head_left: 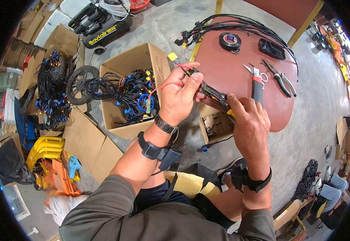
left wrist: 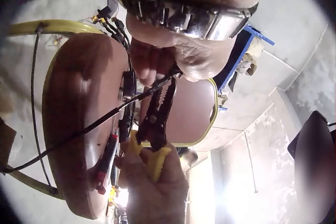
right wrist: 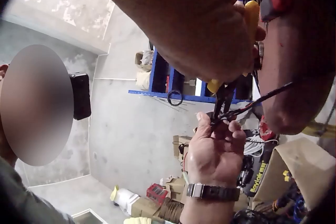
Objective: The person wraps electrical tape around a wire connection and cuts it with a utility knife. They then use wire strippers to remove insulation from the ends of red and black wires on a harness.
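My left hand (head_left: 179, 92) pinches a dark cable (left wrist: 100, 121) with thin red wires (head_left: 165, 84) between thumb and fingers. A yellow connector (head_left: 172, 56) sticks up above that hand. My right hand (head_left: 252, 124) grips the yellow handles (left wrist: 157, 163) of dark wire strippers (head_left: 215, 95). Their toothed jaws stand slightly apart in the left wrist view, with the tips right at the left fingers and the cable. In the right wrist view the strippers (right wrist: 224, 98) reach down to the left hand (right wrist: 216, 153). The fingertips partly hide the wire ends.
The red-brown padded top (head_left: 223, 64) carries a black tape roll (head_left: 224, 43), a black case (head_left: 271, 49), a red-and-grey knife (head_left: 257, 88), pliers (head_left: 280, 78) and black cables (head_left: 239, 21). A cardboard box (head_left: 159, 60) of wiring harnesses stands left; a smaller box (head_left: 204, 130) sits below the hands.
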`<action>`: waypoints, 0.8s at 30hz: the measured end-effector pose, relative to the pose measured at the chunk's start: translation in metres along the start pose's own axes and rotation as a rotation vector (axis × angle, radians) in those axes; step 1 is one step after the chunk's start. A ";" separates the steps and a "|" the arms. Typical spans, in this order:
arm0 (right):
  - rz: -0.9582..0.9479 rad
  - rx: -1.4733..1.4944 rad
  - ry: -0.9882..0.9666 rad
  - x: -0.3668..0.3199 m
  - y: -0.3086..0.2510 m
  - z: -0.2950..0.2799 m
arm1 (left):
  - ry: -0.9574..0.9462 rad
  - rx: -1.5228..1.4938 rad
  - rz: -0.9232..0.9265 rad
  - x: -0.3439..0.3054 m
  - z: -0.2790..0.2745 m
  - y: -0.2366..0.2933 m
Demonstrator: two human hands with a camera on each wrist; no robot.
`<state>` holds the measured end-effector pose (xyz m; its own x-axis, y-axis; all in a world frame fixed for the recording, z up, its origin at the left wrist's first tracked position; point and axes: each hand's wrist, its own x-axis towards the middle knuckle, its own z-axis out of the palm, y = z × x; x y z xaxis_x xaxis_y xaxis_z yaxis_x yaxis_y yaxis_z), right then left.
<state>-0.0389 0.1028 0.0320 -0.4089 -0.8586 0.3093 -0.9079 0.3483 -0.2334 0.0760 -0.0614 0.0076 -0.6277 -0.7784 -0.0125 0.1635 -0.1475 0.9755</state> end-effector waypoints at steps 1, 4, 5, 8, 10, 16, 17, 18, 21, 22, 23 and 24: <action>0.001 0.007 -0.002 0.000 0.000 -0.001 | 0.001 -0.004 0.002 0.000 0.000 0.000; -0.002 0.015 -0.001 0.001 0.001 -0.001 | 0.002 -0.015 0.007 0.000 0.000 -0.002; -0.003 0.016 0.000 0.001 0.002 -0.001 | 0.002 -0.018 0.006 0.000 0.000 -0.002; 0.006 0.008 -0.010 0.000 0.002 0.000 | 0.009 -0.030 -0.010 0.000 0.001 -0.002; 0.012 0.009 -0.018 0.001 0.001 0.000 | 0.009 -0.040 -0.017 0.001 0.001 -0.002; -0.003 0.084 -0.005 -0.001 0.007 0.006 | 0.000 -0.064 -0.005 0.001 0.001 -0.003; 0.004 0.098 -0.018 -0.001 0.007 0.006 | 0.000 -0.061 -0.002 0.000 0.000 -0.003; 0.022 0.136 -0.044 0.000 0.007 0.005 | 0.000 -0.057 0.002 0.000 0.000 -0.003; 0.066 0.227 -0.108 0.000 0.006 0.001 | -0.008 -0.057 0.016 0.000 -0.001 -0.002; 0.073 0.244 -0.122 -0.001 0.006 0.000 | -0.015 -0.056 0.020 0.000 -0.002 -0.003; 0.080 0.261 -0.136 -0.001 0.006 -0.001 | -0.021 -0.056 0.024 0.000 -0.002 -0.003; 0.082 0.281 -0.139 -0.001 0.007 0.000 | -0.027 -0.055 0.028 0.000 -0.003 -0.003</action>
<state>-0.0447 0.1058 0.0302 -0.4455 -0.8819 0.1543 -0.8033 0.3177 -0.5038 0.0777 -0.0626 0.0045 -0.6422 -0.7663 0.0213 0.2227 -0.1599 0.9617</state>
